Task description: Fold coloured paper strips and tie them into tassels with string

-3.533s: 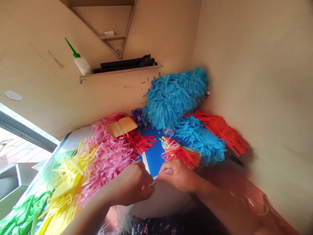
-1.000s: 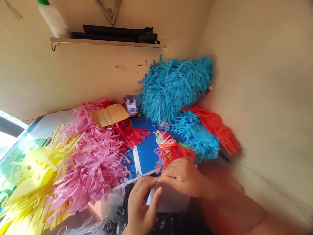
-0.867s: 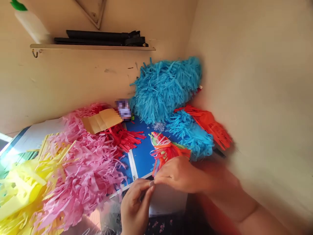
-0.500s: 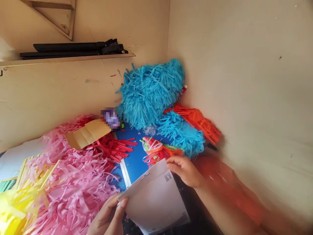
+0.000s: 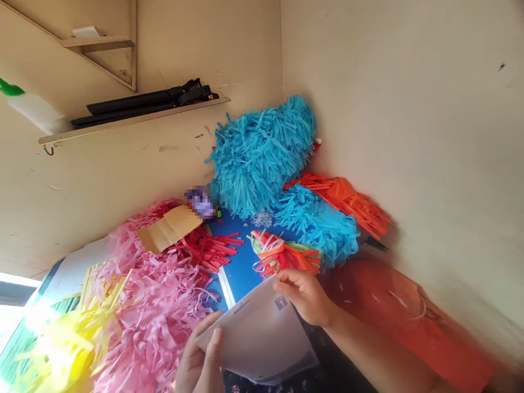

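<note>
White sheet (image 5: 257,338), slanted up-right — left hand (image 5: 200,357) low, right hand (image 5: 305,297) atop

Mount: on your head, so the view moves with you (you are the one aiming it).
Facing: forward and down, into the corner where the right wall (image 5: 409,136) meets the back wall (image 5: 82,180).
Roll: tipped, so the shelf (image 5: 135,117) climbs toward the right of the frame.
Nearness: very close at the bottom edge, where your left hand (image 5: 200,357) is cut off and your right hand (image 5: 305,297) sits beside the sheet (image 5: 256,341).
Middle distance: the blue fringe (image 5: 257,158), just beyond your hands.
</note>
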Motion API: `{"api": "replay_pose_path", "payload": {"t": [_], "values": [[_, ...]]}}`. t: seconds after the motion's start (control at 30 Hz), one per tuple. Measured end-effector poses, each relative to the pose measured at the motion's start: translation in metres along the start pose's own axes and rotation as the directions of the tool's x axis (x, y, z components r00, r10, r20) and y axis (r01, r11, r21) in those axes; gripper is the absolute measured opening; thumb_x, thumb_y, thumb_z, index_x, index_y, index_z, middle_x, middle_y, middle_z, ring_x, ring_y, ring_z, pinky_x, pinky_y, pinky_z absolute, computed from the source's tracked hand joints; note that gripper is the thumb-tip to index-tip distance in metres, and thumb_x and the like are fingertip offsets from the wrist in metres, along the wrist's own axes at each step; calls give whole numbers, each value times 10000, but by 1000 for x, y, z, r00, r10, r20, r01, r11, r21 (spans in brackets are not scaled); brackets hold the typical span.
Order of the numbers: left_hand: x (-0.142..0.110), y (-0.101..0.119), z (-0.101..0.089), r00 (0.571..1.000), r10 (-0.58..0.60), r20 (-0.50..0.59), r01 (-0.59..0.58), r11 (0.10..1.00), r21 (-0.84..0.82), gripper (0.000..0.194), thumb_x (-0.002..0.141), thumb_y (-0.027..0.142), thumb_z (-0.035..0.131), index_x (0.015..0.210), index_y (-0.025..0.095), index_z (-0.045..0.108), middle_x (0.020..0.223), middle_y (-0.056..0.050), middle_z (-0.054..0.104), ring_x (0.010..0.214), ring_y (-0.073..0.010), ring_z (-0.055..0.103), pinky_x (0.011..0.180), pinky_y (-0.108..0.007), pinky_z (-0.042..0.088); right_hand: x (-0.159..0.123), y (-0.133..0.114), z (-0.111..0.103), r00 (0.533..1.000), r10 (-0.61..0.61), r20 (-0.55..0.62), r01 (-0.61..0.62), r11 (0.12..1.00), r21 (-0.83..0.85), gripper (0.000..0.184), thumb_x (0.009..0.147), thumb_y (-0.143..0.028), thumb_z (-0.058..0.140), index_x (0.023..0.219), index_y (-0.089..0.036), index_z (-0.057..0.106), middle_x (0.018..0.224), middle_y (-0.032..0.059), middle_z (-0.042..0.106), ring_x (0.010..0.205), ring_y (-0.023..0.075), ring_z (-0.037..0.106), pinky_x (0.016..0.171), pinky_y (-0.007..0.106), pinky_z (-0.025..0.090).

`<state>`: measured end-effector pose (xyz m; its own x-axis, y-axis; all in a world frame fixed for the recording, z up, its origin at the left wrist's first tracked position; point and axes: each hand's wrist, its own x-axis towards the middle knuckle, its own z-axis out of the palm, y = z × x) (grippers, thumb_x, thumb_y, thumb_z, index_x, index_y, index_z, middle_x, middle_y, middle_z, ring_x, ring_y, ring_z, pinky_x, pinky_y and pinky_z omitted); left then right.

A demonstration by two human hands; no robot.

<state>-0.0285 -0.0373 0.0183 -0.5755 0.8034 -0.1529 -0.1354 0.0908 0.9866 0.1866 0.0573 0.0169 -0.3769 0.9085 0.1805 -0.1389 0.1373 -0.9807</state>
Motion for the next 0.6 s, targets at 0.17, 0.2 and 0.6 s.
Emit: {"api": "replay_pose_path", "payload": {"t": [0.17, 0.2, 0.6], "values": [[1, -1, 5, 999, -27, 32, 23, 992, 128, 515, 653, 593, 802, 892, 138, 793, 813, -97, 790, 896, -304, 718, 708, -301, 586, 0, 2, 8, 999, 49, 18, -49, 999, -17, 346, 916, -485, 577, 766, -175, 542, 661, -33, 406, 616, 110, 358, 573, 239, 319], [2, -1, 3, 998, -35, 45, 29, 991, 133, 527, 658, 597, 796, 910, 135, 793, 825, -102, 792, 895, -306, 719, 701, -301, 587, 2, 3, 9, 998, 65, 21, -65, 998, -21, 349, 907, -492, 590, 768, -176, 543, 665, -33, 409, 618, 110, 361, 574, 238, 321], [28, -12, 1, 929, -302, 213, 307, 952, 8, 488, 558, 495, 895, 835, 104, 801, 706, -106, 765, 655, -224, 696, 566, -253, 547, 20, 27, 14, 986, 142, 84, -128, 980, -155, 513, 918, -572, 531, 615, -204, 341, 603, -52, 293, 574, 101, 283, 521, 254, 240]]}}
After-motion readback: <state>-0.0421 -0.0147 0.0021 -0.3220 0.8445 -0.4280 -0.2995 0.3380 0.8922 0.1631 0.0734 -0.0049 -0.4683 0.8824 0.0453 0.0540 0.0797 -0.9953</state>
